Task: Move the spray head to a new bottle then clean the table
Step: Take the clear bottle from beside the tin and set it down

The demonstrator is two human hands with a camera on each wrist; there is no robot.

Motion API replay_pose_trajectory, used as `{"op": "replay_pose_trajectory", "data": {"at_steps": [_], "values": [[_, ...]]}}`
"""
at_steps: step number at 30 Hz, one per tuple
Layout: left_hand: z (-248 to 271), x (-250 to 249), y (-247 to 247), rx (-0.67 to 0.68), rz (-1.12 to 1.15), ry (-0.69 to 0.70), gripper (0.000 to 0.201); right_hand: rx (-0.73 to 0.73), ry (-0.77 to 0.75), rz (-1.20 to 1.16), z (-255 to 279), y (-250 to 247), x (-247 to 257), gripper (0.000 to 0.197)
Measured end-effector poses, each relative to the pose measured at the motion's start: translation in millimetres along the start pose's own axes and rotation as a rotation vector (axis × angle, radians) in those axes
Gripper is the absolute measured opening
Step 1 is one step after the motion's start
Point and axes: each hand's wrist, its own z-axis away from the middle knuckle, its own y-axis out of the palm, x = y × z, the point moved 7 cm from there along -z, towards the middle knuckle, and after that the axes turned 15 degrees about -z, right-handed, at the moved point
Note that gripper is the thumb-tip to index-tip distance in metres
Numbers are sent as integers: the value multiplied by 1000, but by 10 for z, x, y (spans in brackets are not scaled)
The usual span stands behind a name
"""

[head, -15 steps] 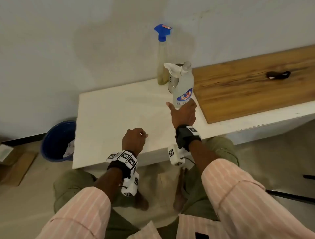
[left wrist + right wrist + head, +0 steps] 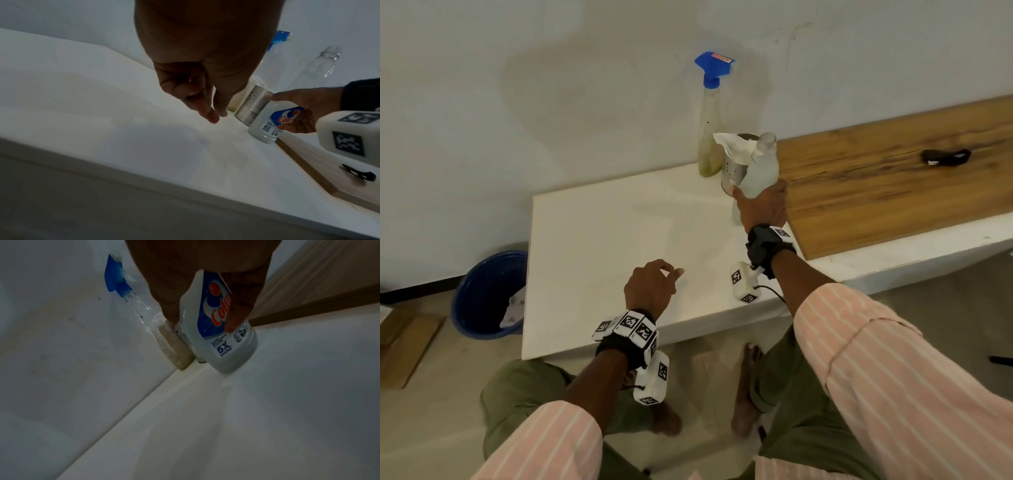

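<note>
Both hands are over the white tabletop (image 2: 599, 240). Right hand (image 2: 763, 207) is wrapped around the capless new bottle (image 2: 762, 164), which now stands further back than half a second ago, its base on the tabletop just beside the metal cup (image 2: 734, 173) holding a white cloth (image 2: 732, 144). Left hand (image 2: 650, 286) hovers empty, fingers loosely curled. Behind the cup, against the wall, the old bottle (image 2: 709, 137) carries the blue spray head (image 2: 714, 68). With the new bottle parked nearby, unscrewing the spray head looks like the next step.
</note>
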Motion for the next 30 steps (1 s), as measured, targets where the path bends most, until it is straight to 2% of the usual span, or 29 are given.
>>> {"op": "replay_pose_trajectory", "data": {"at_steps": [5,7,9,13,17,20,25,30], "values": [[13,239,-11,1,65,-49,47,29,45,-68,-30,68,18,90],[22,286,-46,-18,61,-63,53,75,43,-105,65,142,14,96],[22,321,-66,-18,60,-94,58,132,25,-135,204,273,-47,100],[24,401,-60,-7,72,-138,63,316,-14,-142,655,556,-54,87],[31,487,-82,-41,68,-152,58,562,-103,-90,1212,822,128,78],[60,569,-108,-68,53,-154,53,692,-185,-47,1570,1026,231,73],[103,664,-169,-106,71,-134,45,814,-226,-27,1887,1266,344,72],[105,726,-190,-139,49,-176,43,859,-271,40,1946,1342,397,70]]}}
